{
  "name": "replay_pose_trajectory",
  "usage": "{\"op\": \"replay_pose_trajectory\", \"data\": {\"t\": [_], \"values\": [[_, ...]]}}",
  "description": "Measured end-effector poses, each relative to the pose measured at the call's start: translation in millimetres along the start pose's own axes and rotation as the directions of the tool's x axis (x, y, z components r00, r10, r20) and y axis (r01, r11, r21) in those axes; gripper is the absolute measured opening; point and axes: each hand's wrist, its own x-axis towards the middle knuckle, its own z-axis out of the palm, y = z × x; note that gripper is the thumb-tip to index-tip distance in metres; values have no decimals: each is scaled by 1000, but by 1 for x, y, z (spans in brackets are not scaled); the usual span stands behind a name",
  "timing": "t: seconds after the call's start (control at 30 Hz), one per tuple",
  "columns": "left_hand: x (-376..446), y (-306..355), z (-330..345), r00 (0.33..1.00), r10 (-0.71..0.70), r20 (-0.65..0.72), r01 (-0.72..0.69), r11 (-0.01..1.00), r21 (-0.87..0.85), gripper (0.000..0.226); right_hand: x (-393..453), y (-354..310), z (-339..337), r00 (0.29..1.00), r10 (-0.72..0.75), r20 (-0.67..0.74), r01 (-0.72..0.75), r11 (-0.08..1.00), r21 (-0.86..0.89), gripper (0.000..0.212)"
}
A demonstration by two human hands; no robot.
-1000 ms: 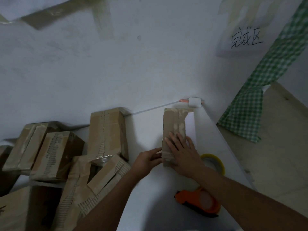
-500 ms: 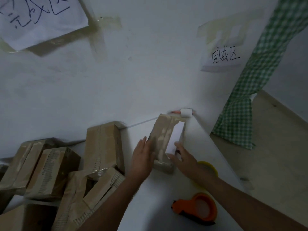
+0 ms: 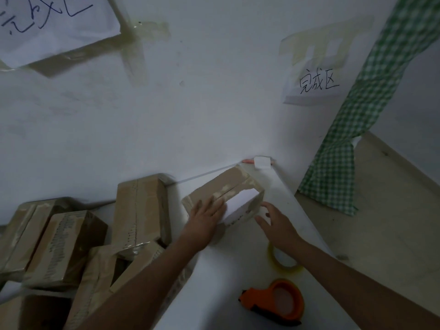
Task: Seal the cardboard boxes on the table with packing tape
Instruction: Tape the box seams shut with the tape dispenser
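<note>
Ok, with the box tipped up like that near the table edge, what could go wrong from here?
1. The box is tilted with only the left hand flat on it; the right hand is off it, so it could flop over.
2. It sits near the table edge on the right, so a push might send it to the floor.
3. The tape roll lies under the right forearm and could get knocked off.

Single head view, looking forward-down at table (image 3: 238, 270), close to wall (image 3: 190, 115).
</note>
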Motion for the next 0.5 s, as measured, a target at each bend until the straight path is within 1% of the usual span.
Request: {"op": "replay_pose_trajectory", "data": {"t": [0.07, 0.13, 0.2, 0.3, 0.4, 0.5], "values": [[4, -21, -7, 995, -85, -56, 84, 996, -29, 64, 11, -2, -2, 1000, -16, -6, 16, 1000, 0, 51], [7, -32, -8, 986, -154, -71, 148, 985, -86, 64, 23, -6, -4, 1000, -4, 11, 4, 1000, -5, 54], [9, -32, -5, 986, -164, -35, 161, 983, -88, 65, 37, -11, -4, 999, 19, 40, -19, 1000, -5, 56], [9, -31, 8, 984, -178, -24, 177, 983, -54, 76, 58, -24, 1, 996, 33, 83, -35, 999, 17, 51], [18, -35, 13, 978, -205, -43, 203, 978, -45, 85, 81, -37, 7, 998, 12, 63, -13, 1000, 21, 51], [40, -38, 3, 972, -232, -17, 232, 972, -34, 85, 105, -49, 3, 997, 6, 83, -8, 1000, 22, 51]]}}
